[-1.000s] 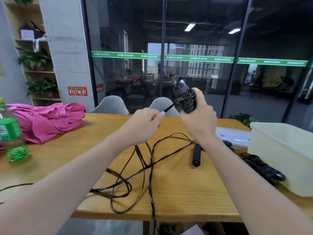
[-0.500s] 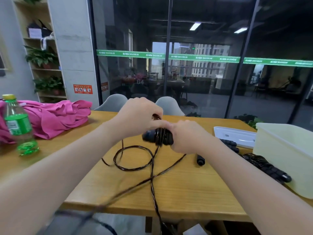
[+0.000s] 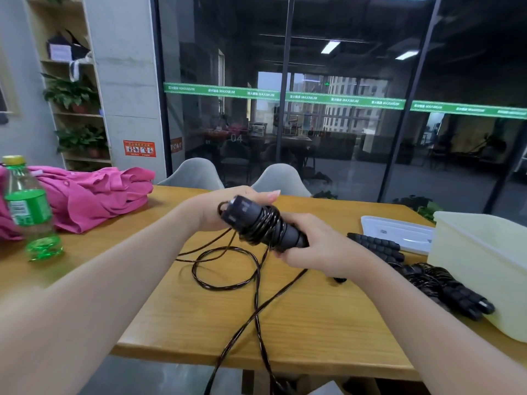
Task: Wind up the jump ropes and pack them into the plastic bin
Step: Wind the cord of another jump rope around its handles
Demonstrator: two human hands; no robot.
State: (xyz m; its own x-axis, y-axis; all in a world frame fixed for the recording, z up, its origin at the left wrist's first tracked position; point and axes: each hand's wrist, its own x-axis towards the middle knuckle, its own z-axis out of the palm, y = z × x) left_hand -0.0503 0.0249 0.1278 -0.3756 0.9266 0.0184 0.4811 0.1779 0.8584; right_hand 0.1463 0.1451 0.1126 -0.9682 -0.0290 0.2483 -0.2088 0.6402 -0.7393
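Black cord (image 3: 228, 269) half-wound: our right hand (image 3: 319, 252) grips the handle (image 3: 273, 232), left hand (image 3: 228, 206) curled behind it. One wound rope (image 3: 439, 283) waits beside the bin (image 3: 484, 269) at the table's (image 3: 313, 323) right edge.

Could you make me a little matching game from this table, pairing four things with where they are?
Things:
1. green bottle
2. pink cloth
3. plastic bin
4. black handle

Places:
A. right edge of the table
B. gripped in both hands, cord coiled round it
C. standing at the table's left end
D. heaped at the far left, behind the bottle

Pairs: 1-C, 2-D, 3-A, 4-B
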